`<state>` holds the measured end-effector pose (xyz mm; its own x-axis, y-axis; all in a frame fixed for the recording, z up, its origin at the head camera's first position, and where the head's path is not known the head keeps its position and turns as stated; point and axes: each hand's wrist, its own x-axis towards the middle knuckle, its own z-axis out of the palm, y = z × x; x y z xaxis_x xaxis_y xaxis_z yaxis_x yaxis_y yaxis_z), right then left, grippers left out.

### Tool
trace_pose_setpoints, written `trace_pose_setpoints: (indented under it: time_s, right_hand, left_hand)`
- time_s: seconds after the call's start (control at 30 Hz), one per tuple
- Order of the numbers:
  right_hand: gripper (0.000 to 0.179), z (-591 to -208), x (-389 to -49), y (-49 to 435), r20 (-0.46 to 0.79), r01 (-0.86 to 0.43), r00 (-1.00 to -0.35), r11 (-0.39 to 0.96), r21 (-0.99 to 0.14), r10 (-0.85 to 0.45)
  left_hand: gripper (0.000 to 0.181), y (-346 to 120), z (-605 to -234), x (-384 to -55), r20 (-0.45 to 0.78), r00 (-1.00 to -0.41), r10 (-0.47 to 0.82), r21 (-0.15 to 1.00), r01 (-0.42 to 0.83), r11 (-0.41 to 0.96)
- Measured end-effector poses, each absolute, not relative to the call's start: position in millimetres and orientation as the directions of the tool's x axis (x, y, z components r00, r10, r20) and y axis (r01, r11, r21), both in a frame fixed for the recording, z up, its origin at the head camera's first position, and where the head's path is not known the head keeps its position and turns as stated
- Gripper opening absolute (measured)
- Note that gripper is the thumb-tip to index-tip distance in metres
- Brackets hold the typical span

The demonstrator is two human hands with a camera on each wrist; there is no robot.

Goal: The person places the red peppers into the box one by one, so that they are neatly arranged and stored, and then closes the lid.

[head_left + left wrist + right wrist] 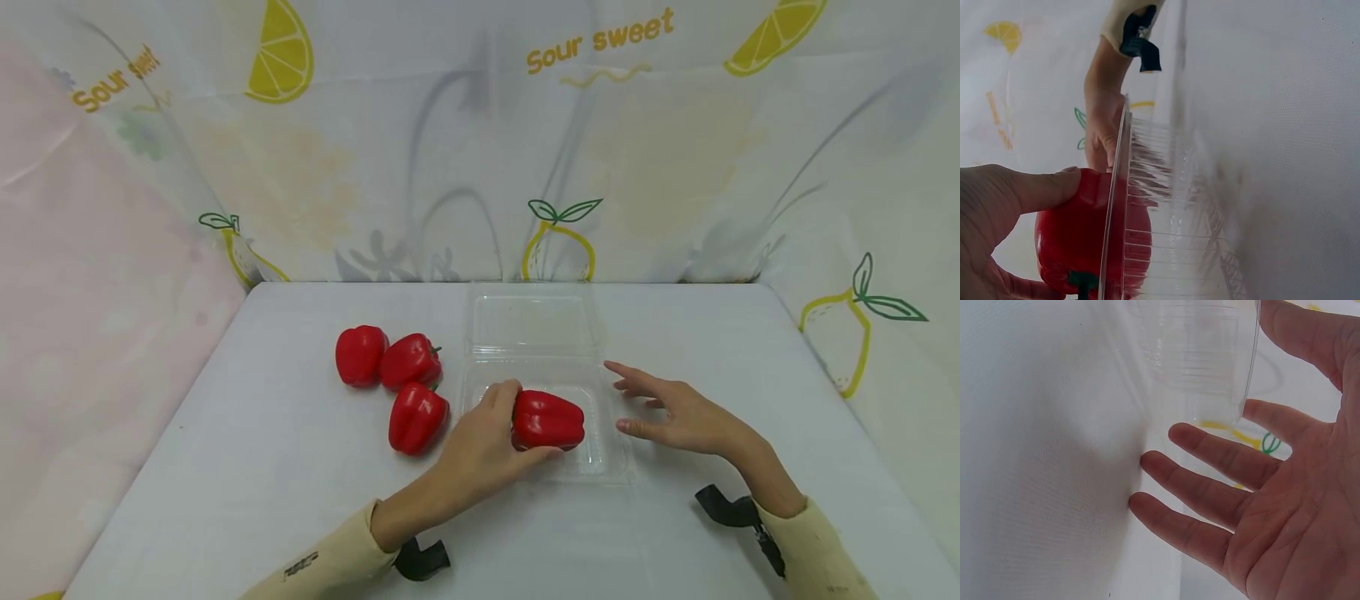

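Note:
My left hand (480, 446) grips a red bell pepper (549, 419) between thumb and fingers, over the base of a clear plastic clamshell box (603, 454). In the left wrist view the pepper (1069, 234), its green stem low, dips partly behind the box's near rim (1116, 206). The box's lid (532, 321) lies folded back toward the wall. Just right of the box, my right hand (682, 417) holds nothing, its fingers spread. In the right wrist view those fingers (1191, 490) reach out beside the box's side wall (1200, 356).
Left of the box sit three more red bell peppers: one at the back left (362, 356), one beside it (411, 362) and one nearer (417, 418). They stand on a white table (262, 467). A lemon-printed cloth (450, 150) hangs behind the table's far edge.

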<state>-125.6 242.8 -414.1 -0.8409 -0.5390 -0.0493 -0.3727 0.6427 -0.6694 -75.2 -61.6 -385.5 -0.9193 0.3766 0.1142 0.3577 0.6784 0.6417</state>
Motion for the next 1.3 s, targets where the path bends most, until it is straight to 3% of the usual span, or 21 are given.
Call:
trace_pose_setpoints:
  time_s: [0.5, 1.3]
  right_hand:
    - [0.078, -414.7, -124.4, 242.0, -0.029, -0.394, -0.833, 0.629, -0.670, -0.553]
    - [0.079, -412.1, -132.4, 237.3, -0.050, -0.390, -0.836, 0.655, -0.647, -0.547]
  left_hand:
    - [0.066, -42.3, -397.0, -73.4, 0.056, -0.908, 0.414, 0.622, 0.357, 0.697]
    - [0.072, -27.3, -404.2, -80.8, -0.045, -0.913, 0.406, 0.723, 0.250, 0.644]
